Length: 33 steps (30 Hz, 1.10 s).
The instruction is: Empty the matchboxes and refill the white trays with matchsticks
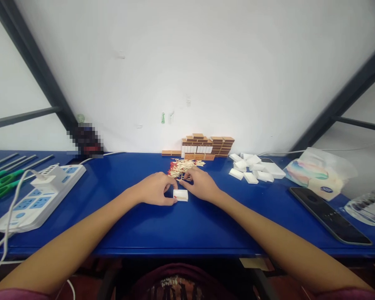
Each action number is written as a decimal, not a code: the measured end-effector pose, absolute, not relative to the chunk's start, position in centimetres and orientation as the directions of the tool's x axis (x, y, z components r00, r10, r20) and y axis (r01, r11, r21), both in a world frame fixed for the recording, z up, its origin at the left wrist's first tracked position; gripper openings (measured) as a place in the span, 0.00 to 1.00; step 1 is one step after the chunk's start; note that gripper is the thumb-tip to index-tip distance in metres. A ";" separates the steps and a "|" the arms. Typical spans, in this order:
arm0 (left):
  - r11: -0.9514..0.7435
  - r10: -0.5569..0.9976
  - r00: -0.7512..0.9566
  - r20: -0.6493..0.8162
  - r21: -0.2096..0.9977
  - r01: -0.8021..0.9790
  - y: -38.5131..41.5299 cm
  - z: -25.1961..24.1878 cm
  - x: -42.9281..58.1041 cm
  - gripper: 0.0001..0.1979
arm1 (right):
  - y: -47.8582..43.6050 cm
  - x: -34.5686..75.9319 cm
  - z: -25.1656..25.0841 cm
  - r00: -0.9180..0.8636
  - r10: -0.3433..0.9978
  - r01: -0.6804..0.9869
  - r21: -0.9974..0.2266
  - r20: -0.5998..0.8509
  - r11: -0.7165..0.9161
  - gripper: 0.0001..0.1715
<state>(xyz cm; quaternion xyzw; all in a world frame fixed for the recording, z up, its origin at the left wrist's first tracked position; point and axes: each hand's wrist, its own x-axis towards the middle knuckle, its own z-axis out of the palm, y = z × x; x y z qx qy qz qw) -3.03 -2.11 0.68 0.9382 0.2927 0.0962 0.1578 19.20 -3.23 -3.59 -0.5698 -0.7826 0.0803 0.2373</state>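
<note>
A small white matchbox tray (181, 193) lies on the blue table, a few red-tipped matches showing at its left end. The thumb and fingers of my left hand (156, 189) grip that end. Just beyond the tray is a loose heap of matches (183, 167), pale sticks with red heads. My right hand (203, 183) reaches to the near edge of the heap, thumb and fingertips pinched around a match; whether there is more than one I cannot tell.
Stacked brown matchboxes (221, 146) stand against the wall. Several white trays (251, 177) are scattered to the right, near a phone (328, 214), a tissue pack (318, 173) and a clear plastic-wrapped item (368, 206). At left lie a power strip (62, 189) and green-handled scissors (3, 182).
</note>
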 end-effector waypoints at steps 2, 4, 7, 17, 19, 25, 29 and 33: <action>-0.779 0.581 0.809 0.091 0.347 0.522 -2.1 0.6 -3.0 0.12 | -2.9 19.2 -3.9 -0.250 0.929 0.853 -0.393 0.273 0.345 0.11; -0.783 0.580 0.809 0.095 0.341 0.521 -2.0 0.6 -3.0 0.12 | -2.7 19.3 -4.0 -0.270 0.930 0.853 -0.387 0.248 0.351 0.11; -0.787 0.576 0.812 0.096 0.334 0.519 -1.9 0.6 -3.1 0.12 | -2.7 19.6 -3.8 -0.293 0.937 0.872 -0.349 0.191 0.344 0.10; -0.767 0.617 0.779 0.111 0.309 0.563 -1.4 0.2 -3.0 0.15 | -3.5 22.7 -2.2 -0.407 0.901 0.814 -0.389 0.148 0.431 0.08; -0.764 0.618 0.778 0.113 0.322 0.559 -1.3 0.0 -2.9 0.16 | -3.6 22.8 -1.8 -0.446 0.876 0.757 -0.445 0.185 0.479 0.08; -0.772 0.584 0.805 0.109 0.381 0.509 -1.2 -0.5 -2.8 0.18 | -4.2 21.7 -1.3 -0.536 0.838 0.756 -0.385 0.099 0.529 0.08; -0.777 0.580 0.807 0.112 0.375 0.506 -1.2 -0.6 -2.8 0.19 | -4.3 21.2 -1.4 -0.547 0.830 0.769 -0.328 0.108 0.549 0.05; -0.785 0.577 0.809 0.115 0.354 0.509 -1.4 -0.7 -2.7 0.20 | -4.4 21.0 -1.6 -0.564 0.814 0.736 -0.364 0.137 0.571 0.05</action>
